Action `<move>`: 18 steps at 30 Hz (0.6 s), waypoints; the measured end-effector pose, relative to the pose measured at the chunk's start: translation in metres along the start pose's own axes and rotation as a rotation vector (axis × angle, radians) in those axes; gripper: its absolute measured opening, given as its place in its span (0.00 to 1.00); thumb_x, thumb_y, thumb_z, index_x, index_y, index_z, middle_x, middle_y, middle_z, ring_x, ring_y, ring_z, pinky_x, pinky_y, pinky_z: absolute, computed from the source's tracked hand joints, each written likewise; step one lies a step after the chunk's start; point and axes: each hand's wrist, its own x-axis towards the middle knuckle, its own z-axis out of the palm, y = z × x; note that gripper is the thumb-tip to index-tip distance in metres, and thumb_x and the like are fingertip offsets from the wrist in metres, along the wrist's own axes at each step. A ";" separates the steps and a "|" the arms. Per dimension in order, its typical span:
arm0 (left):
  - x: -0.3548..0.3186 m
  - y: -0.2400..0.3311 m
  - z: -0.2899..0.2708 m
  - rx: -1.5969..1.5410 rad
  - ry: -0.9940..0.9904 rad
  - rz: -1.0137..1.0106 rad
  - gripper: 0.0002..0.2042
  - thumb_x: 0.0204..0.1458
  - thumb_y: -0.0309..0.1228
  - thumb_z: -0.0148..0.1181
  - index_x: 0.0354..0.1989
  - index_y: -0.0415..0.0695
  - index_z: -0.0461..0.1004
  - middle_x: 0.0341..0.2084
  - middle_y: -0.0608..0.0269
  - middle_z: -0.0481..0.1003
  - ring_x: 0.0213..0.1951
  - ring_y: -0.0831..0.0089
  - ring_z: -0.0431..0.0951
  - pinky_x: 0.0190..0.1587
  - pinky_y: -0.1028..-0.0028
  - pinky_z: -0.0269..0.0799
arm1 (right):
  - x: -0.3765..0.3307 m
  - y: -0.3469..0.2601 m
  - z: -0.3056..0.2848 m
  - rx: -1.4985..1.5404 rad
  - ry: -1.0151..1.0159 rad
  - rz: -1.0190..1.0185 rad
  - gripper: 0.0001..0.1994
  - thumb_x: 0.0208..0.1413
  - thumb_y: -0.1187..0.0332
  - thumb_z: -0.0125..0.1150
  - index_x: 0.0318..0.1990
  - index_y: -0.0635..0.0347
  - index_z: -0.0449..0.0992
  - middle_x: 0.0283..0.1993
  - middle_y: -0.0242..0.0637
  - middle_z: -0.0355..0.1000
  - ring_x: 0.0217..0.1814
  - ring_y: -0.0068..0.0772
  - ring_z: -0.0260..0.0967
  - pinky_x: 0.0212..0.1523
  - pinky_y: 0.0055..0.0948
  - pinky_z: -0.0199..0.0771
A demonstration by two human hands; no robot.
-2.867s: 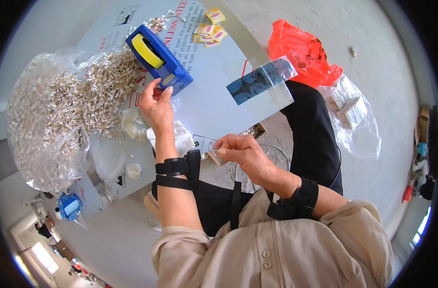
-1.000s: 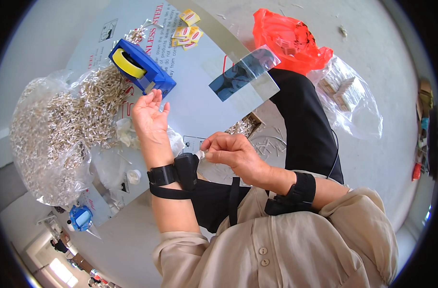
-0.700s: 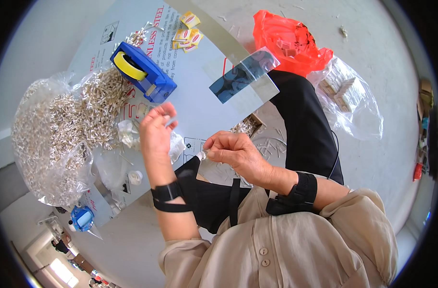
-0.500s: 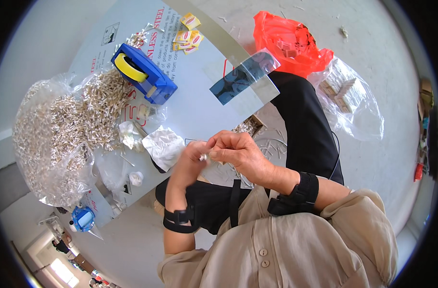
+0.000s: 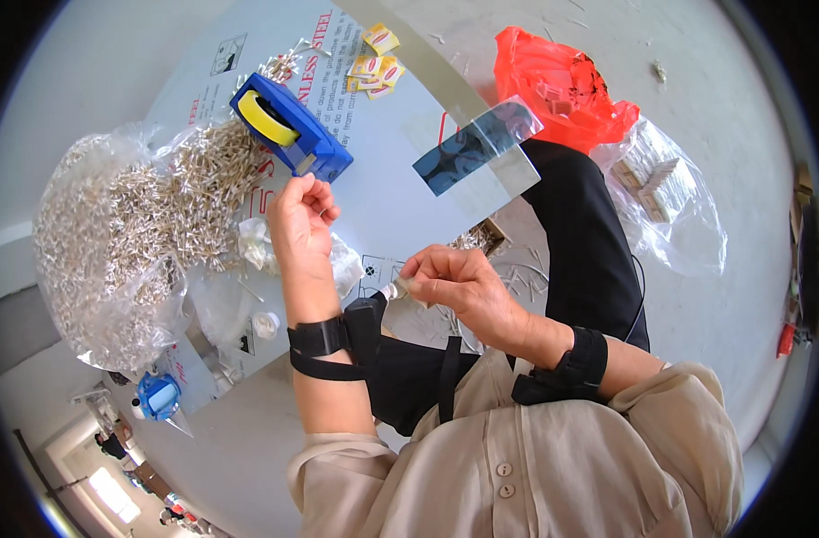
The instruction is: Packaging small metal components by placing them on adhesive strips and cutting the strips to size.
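My tape dispenser (image 5: 293, 136) is bright blue with a yellow roll in it; the heap of small pins (image 5: 140, 229) is pale silver-beige in clear plastic; the bag (image 5: 562, 85) is vivid orange-red; the board (image 5: 374, 193) is pale grey-blue with red lettering; my wrist straps (image 5: 324, 339) are black, my shirt (image 5: 535, 466) beige

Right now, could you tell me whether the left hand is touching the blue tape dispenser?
Apart. The head view shows the left hand raised just below the blue tape dispenser, with a strip of white board visible between fingertips and dispenser.
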 end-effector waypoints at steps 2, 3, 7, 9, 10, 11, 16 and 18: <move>-0.003 -0.006 -0.004 0.012 -0.056 -0.013 0.12 0.51 0.37 0.55 0.30 0.39 0.73 0.23 0.62 0.73 0.28 0.74 0.70 0.29 0.74 0.65 | 0.000 0.000 -0.002 0.013 0.002 0.004 0.08 0.49 0.71 0.59 0.25 0.67 0.70 0.29 0.30 0.68 0.29 0.18 0.60 0.33 0.21 0.62; -0.013 -0.008 0.000 -0.014 -0.068 -0.003 0.15 0.53 0.40 0.53 0.31 0.38 0.73 0.24 0.61 0.73 0.28 0.74 0.70 0.29 0.74 0.65 | 0.001 -0.001 -0.004 -0.006 0.005 0.000 0.08 0.49 0.71 0.59 0.26 0.68 0.70 0.29 0.30 0.68 0.29 0.17 0.60 0.33 0.20 0.62; -0.020 -0.017 -0.006 -0.024 0.026 -0.032 0.23 0.57 0.47 0.46 0.36 0.35 0.73 0.26 0.60 0.73 0.28 0.74 0.69 0.29 0.75 0.67 | 0.000 0.001 -0.005 -0.034 -0.006 -0.015 0.08 0.49 0.71 0.59 0.27 0.68 0.71 0.28 0.30 0.68 0.29 0.16 0.60 0.32 0.20 0.63; -0.016 -0.021 -0.012 -0.064 0.040 -0.030 0.21 0.57 0.45 0.48 0.36 0.35 0.73 0.26 0.60 0.73 0.28 0.74 0.69 0.29 0.75 0.67 | 0.000 -0.001 -0.003 -0.019 -0.006 -0.011 0.08 0.49 0.71 0.59 0.26 0.68 0.71 0.29 0.30 0.68 0.29 0.17 0.60 0.32 0.20 0.63; -0.013 -0.022 -0.016 -0.104 0.049 -0.031 0.20 0.57 0.43 0.49 0.36 0.35 0.73 0.26 0.59 0.72 0.27 0.74 0.69 0.28 0.75 0.67 | 0.000 -0.002 -0.002 -0.004 0.000 -0.007 0.08 0.49 0.71 0.59 0.26 0.68 0.71 0.29 0.30 0.68 0.29 0.17 0.60 0.32 0.21 0.63; -0.013 -0.022 -0.013 -0.103 0.048 -0.031 0.20 0.57 0.43 0.49 0.36 0.35 0.73 0.26 0.59 0.72 0.27 0.74 0.69 0.28 0.75 0.67 | 0.000 0.000 -0.003 -0.004 0.000 -0.008 0.08 0.49 0.71 0.59 0.26 0.68 0.71 0.29 0.30 0.68 0.29 0.17 0.60 0.32 0.21 0.63; -0.010 -0.015 0.003 -0.117 0.121 0.114 0.06 0.51 0.29 0.58 0.29 0.38 0.72 0.20 0.64 0.71 0.20 0.77 0.66 0.25 0.75 0.65 | 0.001 0.006 -0.008 -0.040 -0.008 0.029 0.09 0.53 0.71 0.56 0.24 0.65 0.71 0.38 0.35 0.69 0.32 0.18 0.61 0.36 0.22 0.64; -0.007 -0.011 0.005 -0.131 0.124 0.099 0.05 0.50 0.27 0.59 0.27 0.39 0.72 0.19 0.65 0.70 0.19 0.77 0.65 0.24 0.75 0.64 | 0.001 0.005 -0.008 -0.050 -0.013 0.032 0.09 0.53 0.71 0.56 0.24 0.65 0.71 0.38 0.35 0.70 0.32 0.18 0.62 0.36 0.22 0.64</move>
